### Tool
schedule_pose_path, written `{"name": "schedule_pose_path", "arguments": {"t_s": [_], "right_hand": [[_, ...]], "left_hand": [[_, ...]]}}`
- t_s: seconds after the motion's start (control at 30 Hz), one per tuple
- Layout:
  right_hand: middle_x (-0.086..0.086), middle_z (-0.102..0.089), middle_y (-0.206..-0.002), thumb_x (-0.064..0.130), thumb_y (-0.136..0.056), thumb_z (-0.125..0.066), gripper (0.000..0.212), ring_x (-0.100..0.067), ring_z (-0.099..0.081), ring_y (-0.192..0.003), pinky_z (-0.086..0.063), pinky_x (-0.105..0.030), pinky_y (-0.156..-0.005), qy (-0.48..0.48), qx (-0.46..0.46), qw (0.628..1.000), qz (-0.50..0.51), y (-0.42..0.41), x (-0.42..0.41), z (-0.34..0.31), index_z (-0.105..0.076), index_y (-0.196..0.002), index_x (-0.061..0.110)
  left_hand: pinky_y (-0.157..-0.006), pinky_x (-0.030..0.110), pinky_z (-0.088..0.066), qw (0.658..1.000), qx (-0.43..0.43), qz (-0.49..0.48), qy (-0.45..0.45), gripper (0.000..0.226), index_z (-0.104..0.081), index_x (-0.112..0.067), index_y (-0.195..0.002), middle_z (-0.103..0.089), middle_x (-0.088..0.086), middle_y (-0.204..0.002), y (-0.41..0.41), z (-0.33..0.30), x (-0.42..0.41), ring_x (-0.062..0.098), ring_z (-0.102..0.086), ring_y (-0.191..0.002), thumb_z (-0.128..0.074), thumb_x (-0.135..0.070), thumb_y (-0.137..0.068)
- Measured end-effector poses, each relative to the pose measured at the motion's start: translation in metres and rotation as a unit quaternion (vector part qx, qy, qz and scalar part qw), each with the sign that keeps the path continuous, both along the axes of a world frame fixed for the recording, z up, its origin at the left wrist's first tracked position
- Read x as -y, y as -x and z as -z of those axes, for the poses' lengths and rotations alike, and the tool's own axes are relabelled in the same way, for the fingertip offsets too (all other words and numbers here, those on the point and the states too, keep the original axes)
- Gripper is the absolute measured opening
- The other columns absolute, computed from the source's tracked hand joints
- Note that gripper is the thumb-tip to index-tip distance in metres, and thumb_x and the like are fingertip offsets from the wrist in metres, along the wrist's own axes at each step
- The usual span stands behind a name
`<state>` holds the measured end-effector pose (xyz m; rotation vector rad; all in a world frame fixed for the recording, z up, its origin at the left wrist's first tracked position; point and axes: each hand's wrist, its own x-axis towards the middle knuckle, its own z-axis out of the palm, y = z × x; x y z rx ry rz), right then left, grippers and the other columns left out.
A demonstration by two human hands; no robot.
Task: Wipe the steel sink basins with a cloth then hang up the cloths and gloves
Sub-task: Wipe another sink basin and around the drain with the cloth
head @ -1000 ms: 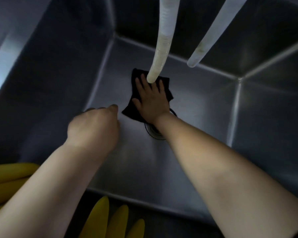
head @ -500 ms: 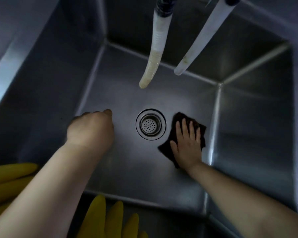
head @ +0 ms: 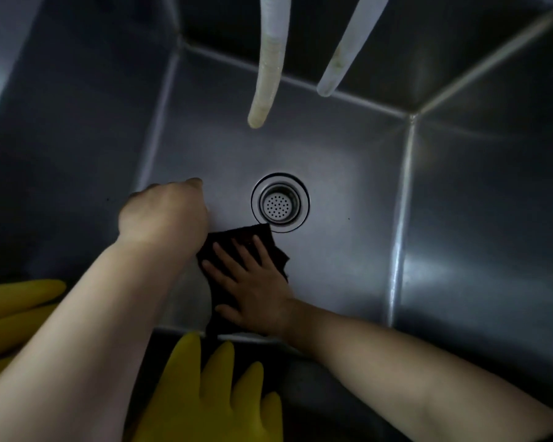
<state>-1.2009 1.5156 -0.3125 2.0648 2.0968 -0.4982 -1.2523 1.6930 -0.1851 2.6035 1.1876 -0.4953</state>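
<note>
**Still wiping: dark cloth works the near edge of the basin floor**

Seen from the head camera, a person leans over a deep steel sink basin (head: 380, 193), with the wiping step of the task plainly in hand. The right hand (head: 253, 288) lies flat on a dark cloth (head: 246, 244), fingers (head: 237, 253) straight and spread, pressing it to the basin floor just in front of the drain strainer (head: 280, 203) and close to the near wall. The left hand (head: 163, 212) hovers beside it with fingers curled under; nothing shows in its grip. Two pale hoses (head: 270, 59) hang above the drain. Yellow gloves (head: 205, 393) lie on the near rim, not yet hung up. By the look of it, the next move calls for sweeping the flat cloth across the remaining floor and up the walls, keeping the palm's pressure even, before any hanging can begin.
</note>
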Motion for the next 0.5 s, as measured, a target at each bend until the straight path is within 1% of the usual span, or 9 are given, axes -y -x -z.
{"name": "schedule_pose_path", "arguments": {"t_s": [0.1, 0.17, 0.27, 0.33, 0.43, 0.5], "right_hand": [[-0.006, -0.023, -0.156, 0.056, -0.088, -0.046, 0.073, -0.036, -0.023, -0.141, -0.001, -0.058, -0.115, -0.039, -0.032, 0.996, -0.073, -0.015, 0.03, 0.002, -0.021, -0.15, 0.026], [-0.007, -0.029, -0.154, 0.054, -0.088, -0.046, 0.071, -0.036, -0.027, -0.139, -0.003, -0.058, -0.116, -0.053, -0.033, 0.993, -0.103, -0.034, 0.053, 0.002, -0.026, -0.149, 0.025], [-0.007, -0.033, -0.152, 0.055, -0.085, -0.045, 0.073, -0.035, -0.031, -0.136, -0.006, -0.058, -0.115, -0.044, 0.0, 0.992, -0.117, -0.063, 0.072, 0.002, -0.027, -0.148, 0.025], [-0.007, -0.032, -0.153, 0.056, -0.082, -0.045, 0.077, -0.035, -0.03, -0.136, -0.008, -0.059, -0.114, -0.033, 0.022, 0.995, -0.089, -0.08, 0.068, 0.003, -0.025, -0.149, 0.024], [-0.01, -0.031, -0.153, 0.056, -0.077, -0.045, 0.08, -0.037, -0.03, -0.137, -0.011, -0.059, -0.113, -0.037, 0.056, 0.998, 0.004, -0.107, 0.048, 0.002, -0.03, -0.147, 0.02], [-0.012, -0.028, -0.154, 0.055, -0.078, -0.043, 0.08, -0.038, -0.029, -0.138, -0.01, -0.059, -0.112, -0.036, 0.073, 0.994, 0.073, -0.127, 0.03, 0.001, -0.028, -0.148, 0.018]], "left_hand": [[-0.069, 0.032, -0.033, 1.0, 0.006, -0.007, 0.002, 0.029, -0.049, -0.02, -0.122, -0.061, 0.013, -0.112, 0.002, 0.001, 0.001, 0.035, -0.057, -0.1, -0.039, -0.025, -0.095], [-0.07, 0.032, -0.033, 1.0, 0.012, -0.005, 0.004, 0.029, -0.049, -0.02, -0.122, -0.061, 0.012, -0.113, 0.002, 0.0, 0.001, 0.035, -0.057, -0.101, -0.04, -0.025, -0.095], [-0.071, 0.032, -0.035, 1.0, 0.013, -0.005, 0.012, 0.029, -0.049, -0.021, -0.122, -0.062, 0.011, -0.113, 0.0, 0.0, 0.0, 0.033, -0.058, -0.1, -0.04, -0.029, -0.096], [-0.073, 0.033, -0.038, 1.0, 0.01, -0.009, 0.013, 0.031, -0.048, -0.022, -0.125, -0.061, 0.01, -0.115, 0.0, 0.0, 0.0, 0.033, -0.057, -0.102, -0.04, -0.031, -0.096], [-0.074, 0.033, -0.041, 1.0, 0.014, -0.011, -0.001, 0.034, -0.047, -0.022, -0.128, -0.063, 0.009, -0.114, 0.001, 0.002, 0.0, 0.032, -0.058, -0.101, -0.041, -0.029, -0.096], [-0.074, 0.032, -0.042, 1.0, 0.017, -0.015, -0.002, 0.033, -0.047, -0.022, -0.128, -0.063, 0.007, -0.113, 0.001, 0.002, 0.001, 0.032, -0.058, -0.101, -0.043, -0.027, -0.095]]}}
